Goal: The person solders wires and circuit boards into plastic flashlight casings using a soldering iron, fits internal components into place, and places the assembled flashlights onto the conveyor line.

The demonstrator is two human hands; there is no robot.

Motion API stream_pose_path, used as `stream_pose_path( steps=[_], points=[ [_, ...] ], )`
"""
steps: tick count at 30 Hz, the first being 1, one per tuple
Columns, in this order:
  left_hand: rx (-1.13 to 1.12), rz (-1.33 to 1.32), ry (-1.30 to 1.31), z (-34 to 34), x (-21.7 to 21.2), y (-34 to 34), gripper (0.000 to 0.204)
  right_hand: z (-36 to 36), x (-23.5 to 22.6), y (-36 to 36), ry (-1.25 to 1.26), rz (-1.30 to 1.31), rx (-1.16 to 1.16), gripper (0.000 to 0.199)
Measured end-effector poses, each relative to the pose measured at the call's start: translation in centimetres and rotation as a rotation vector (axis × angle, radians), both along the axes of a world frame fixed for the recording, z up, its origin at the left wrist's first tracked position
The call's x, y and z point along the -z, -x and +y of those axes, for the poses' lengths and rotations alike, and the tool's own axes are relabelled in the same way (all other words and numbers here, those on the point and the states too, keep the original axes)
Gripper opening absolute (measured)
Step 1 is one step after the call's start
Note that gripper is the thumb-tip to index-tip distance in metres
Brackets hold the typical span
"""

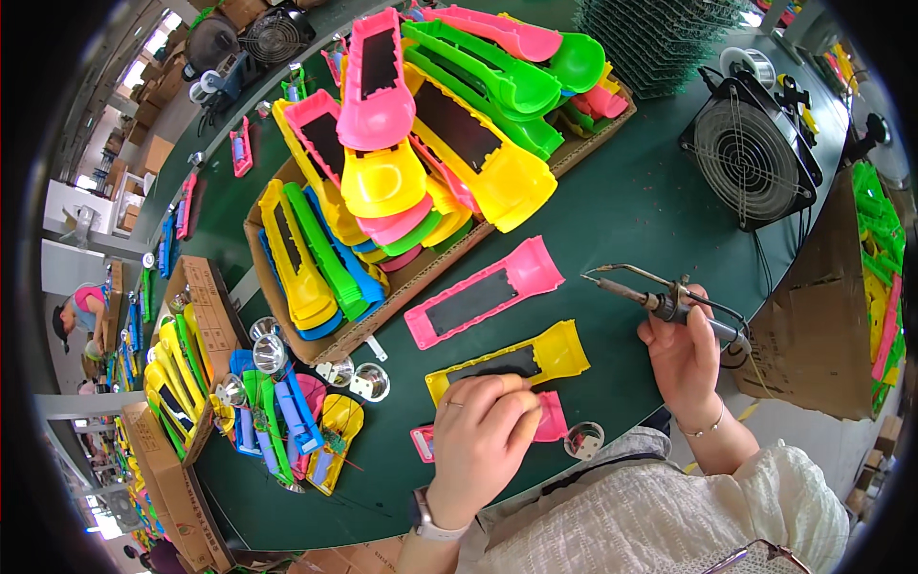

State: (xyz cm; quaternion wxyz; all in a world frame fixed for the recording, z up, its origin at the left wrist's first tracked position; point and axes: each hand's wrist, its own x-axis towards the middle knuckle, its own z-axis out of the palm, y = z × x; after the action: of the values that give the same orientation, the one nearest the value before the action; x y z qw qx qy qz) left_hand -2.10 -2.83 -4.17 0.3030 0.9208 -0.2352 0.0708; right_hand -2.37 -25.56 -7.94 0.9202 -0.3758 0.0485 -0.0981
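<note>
My right hand [681, 359] is closed around a soldering iron [672, 310] with a curved metal feed tube. Its tip points left over the table, apart from the plastic shells. My left hand [483, 435] has its fingers curled and pinched together at the near edge of a yellow plastic shell [562, 352]; whatever they hold is hidden. Partly under that hand lies a pink shell [552, 417], with a small round reflector cup [583, 441] at its right end. Beyond the yellow shell, another pink shell [537, 270] with a dark rectangular panel lies flat.
A cardboard tray [421, 283] heaped with coloured shells stands at the far side. Left of my hands are wired parts [304, 418] and reflector cups [371, 381]. A black fan [751, 158] stands right, near a full carton [813, 306]. Another person [88, 311] works far left.
</note>
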Motion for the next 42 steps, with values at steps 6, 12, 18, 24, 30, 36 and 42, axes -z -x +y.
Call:
stream_pose_path(
  steps=[6,12,18,24,30,36,42],
  points=[
    [0.021,0.411,1.052,1.8,-0.1,0.2,0.012,-0.2,-0.4,0.5,0.053,0.027,-0.005,0.02],
    [-0.348,0.241,0.498,2.6,-2.1,1.4,0.016,0.8,-2.0,0.9,0.26,0.058,-0.097,0.033],
    [-0.297,-0.008,-0.168,4.3,-2.0,0.0,0.014,2.2,-3.2,-0.5,0.355,0.141,-0.348,0.03],
    [-0.023,0.167,-0.292,5.3,-3.1,-1.8,0.011,3.4,-3.6,-1.8,0.523,0.209,-0.485,0.024],
    [0.09,0.193,-0.42,5.3,-3.9,-2.7,0.011,3.9,-4.0,-2.3,0.585,0.213,-0.557,0.023],
    [0.129,0.215,-0.48,5.1,-3.8,-3.2,0.012,4.5,-3.9,-2.6,0.69,0.216,-0.58,0.02],
    [0.14,0.211,-0.503,5.0,-3.9,-3.3,0.012,4.6,-3.5,-2.4,0.778,0.161,-0.555,0.018]
  ],
)
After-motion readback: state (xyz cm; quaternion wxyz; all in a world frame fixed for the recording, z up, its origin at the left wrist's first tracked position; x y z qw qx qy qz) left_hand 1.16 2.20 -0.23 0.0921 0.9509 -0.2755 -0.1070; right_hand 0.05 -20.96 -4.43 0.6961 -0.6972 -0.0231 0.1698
